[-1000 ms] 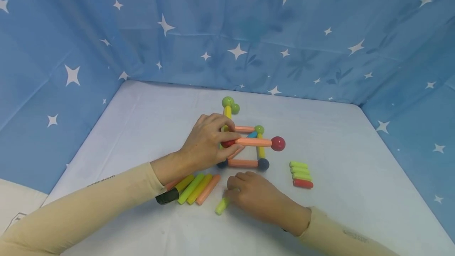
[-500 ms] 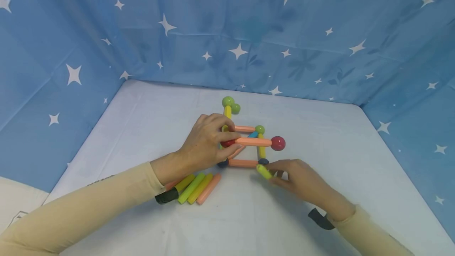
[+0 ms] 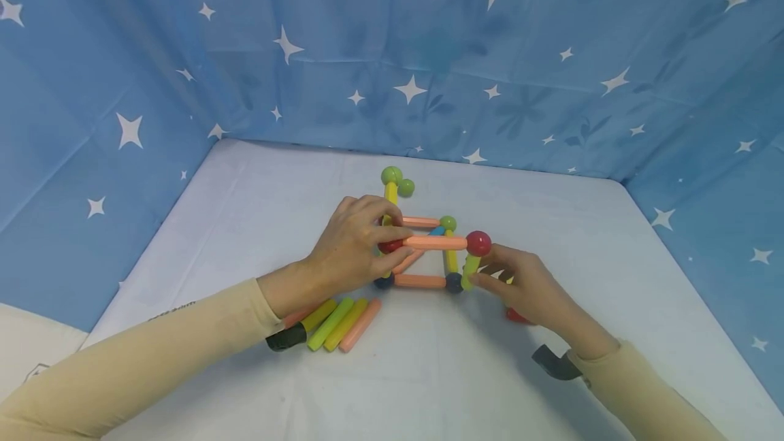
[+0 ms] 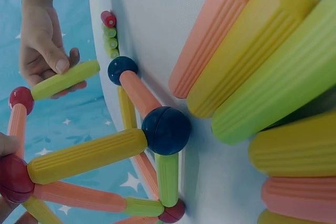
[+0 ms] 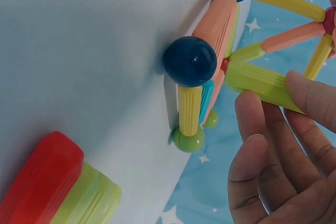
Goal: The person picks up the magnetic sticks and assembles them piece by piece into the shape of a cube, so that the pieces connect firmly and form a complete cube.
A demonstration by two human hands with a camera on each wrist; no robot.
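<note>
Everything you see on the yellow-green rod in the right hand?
The yellow-green rod is short and plastic-looking, with lengthwise grooves and a rounded free end. The right hand pinches it between thumb and fingers. Slanting, its upper end appears to meet the red ball; its lower end stops short of the nearest dark blue ball.

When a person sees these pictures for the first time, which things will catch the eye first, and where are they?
Most likely the colourful stick-and-ball frame in the middle of the white table, where the left hand grips a raised red ball. On the frame's right, the right hand pinches a light green stick below the other raised red ball. Behind the table hangs a blue star-patterned cloth.
</note>
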